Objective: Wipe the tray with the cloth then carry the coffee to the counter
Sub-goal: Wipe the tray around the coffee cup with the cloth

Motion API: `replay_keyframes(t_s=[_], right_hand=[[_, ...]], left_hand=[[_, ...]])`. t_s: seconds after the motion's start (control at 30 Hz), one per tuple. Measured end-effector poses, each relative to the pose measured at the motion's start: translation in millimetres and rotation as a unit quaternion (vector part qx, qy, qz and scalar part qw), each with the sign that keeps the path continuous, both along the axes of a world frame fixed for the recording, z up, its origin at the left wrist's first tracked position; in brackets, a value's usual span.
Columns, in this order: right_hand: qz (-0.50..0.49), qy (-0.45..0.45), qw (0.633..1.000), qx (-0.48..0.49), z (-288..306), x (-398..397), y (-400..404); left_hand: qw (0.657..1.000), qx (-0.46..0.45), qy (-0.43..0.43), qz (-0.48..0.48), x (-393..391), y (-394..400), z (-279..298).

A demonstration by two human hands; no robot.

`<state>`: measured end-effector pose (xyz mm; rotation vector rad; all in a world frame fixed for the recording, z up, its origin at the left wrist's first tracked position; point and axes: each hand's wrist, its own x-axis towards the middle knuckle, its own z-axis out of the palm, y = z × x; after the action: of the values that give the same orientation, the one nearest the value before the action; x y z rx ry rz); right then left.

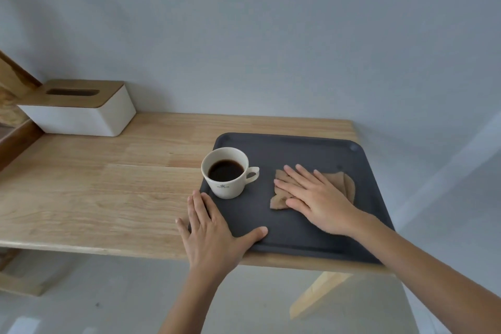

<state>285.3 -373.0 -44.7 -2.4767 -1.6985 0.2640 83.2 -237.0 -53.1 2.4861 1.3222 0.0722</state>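
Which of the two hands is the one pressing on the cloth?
The right hand: it lies flat, fingers spread, on the tan cloth in the middle of the dark tray. The left hand touches no cloth; it rests on the tray's near left corner.

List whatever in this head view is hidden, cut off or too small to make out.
- Cloth: its middle is covered by the right hand.
- Tray: near left corner is under the left hand.
- Logo on the cup: too small to read.
- Tissue box: the dark slot hides its contents.
- Counter: not identifiable in this view.
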Motion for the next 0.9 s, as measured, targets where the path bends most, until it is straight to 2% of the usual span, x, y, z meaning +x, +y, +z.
replay_keyframes(t_s=[0.2, 0.63, 0.9], right_hand=[[0.014, 0.009, 1.000, -0.022, 5, -16, -56], [-0.111, 0.006, 0.994, 0.003, 1, 100, 14], [-0.112, 0.001, 0.994, 0.007, -1, 73, 2]], left_hand=[[1.000, 0.004, 0.003, -0.007, 1, 1, 0], [1.000, -0.007, -0.003, -0.015, 0, 1, 4], [1.000, 0.008, -0.007, -0.009, 2, -7, 4]])
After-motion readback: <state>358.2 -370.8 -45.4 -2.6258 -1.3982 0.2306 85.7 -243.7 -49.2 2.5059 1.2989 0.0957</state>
